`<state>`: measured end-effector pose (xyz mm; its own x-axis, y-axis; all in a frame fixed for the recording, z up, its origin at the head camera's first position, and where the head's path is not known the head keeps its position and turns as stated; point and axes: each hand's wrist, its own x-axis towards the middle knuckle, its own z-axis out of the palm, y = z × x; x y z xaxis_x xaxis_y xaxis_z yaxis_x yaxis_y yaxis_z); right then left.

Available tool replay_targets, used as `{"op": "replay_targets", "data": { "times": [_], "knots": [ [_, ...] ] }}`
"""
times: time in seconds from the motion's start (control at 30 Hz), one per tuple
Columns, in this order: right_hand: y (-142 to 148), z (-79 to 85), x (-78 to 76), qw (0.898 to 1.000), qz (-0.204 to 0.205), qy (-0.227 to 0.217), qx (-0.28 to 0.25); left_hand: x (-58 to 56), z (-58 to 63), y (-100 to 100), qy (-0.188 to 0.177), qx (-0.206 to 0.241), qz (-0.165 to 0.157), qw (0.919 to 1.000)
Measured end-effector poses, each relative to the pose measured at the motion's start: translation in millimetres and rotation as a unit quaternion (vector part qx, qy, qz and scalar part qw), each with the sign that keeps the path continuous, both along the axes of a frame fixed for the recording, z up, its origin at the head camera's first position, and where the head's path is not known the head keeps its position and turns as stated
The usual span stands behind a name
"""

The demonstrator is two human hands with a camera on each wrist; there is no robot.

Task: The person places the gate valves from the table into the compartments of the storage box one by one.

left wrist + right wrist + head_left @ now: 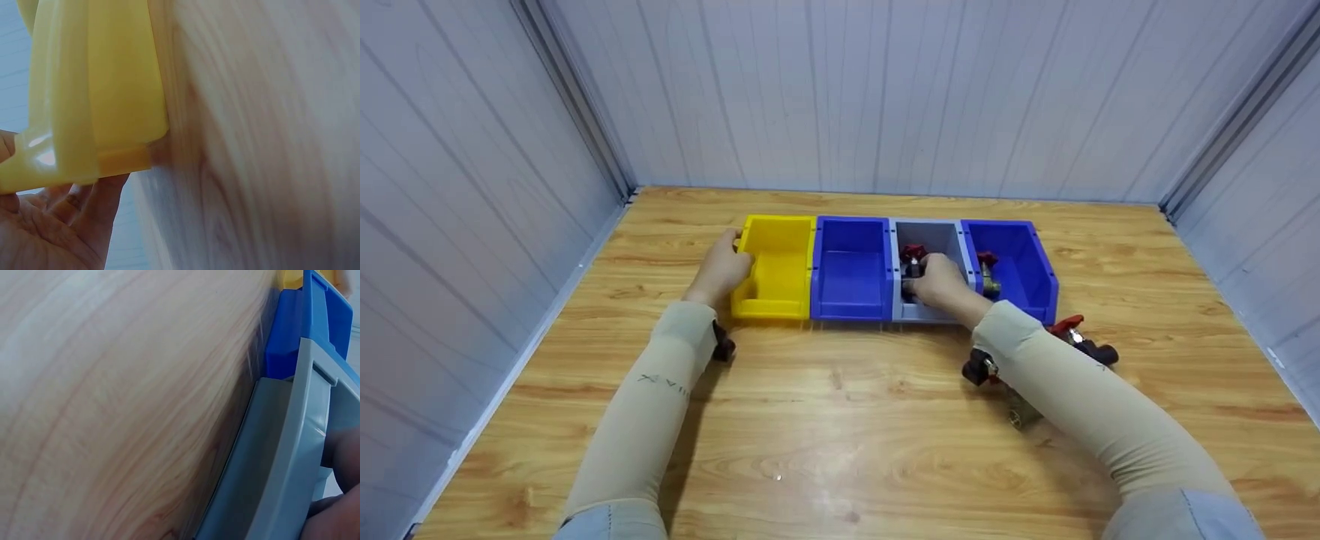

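My left hand point(721, 268) grips the left side wall of the yellow bin point(769, 310). In the left wrist view the fingers point(104, 211) lie along the outside of the yellow wall, and the thumb is at its rim. Inside the grey bin point(934, 232), my right hand point(943, 283) holds a valve with a red handwheel point(914, 251) and a dark body. The hand covers part of this valve. Fingertips point(346, 458) show behind the grey wall in the right wrist view, where the valve is hidden.
Between the yellow and grey bins stands a blue bin point(851, 285). Another blue bin point(1026, 277) at the right end contains a brass valve with a red handwheel point(988, 277). More red-handled valves point(1080, 341) lie on the wooden table point(825, 435), partly under the right forearm. Panel walls enclose the table.
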<state>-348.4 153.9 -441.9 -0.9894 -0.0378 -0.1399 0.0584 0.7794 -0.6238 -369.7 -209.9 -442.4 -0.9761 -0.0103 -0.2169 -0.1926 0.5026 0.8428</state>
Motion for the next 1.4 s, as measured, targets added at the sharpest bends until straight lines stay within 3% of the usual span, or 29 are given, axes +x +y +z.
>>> {"op": "replay_targets", "data": {
  "times": [0.4,0.77,1.4],
  "knots": [
    [1.8,8.5,0.2,0.996,-0.018,-0.002,-0.086,-0.1,0.8,-0.4,0.0,0.008,0.006,1.0],
    [5.6,26.4,6.9,0.985,-0.026,-0.018,-0.171,0.4,-0.9,-1.4,-0.002,0.013,-0.004,0.9999],
    [17.5,51.1,20.6,0.98,-0.001,-0.002,-0.198,-0.7,-3.2,-5.2,-0.004,0.008,-0.002,1.0]
  ]
}}
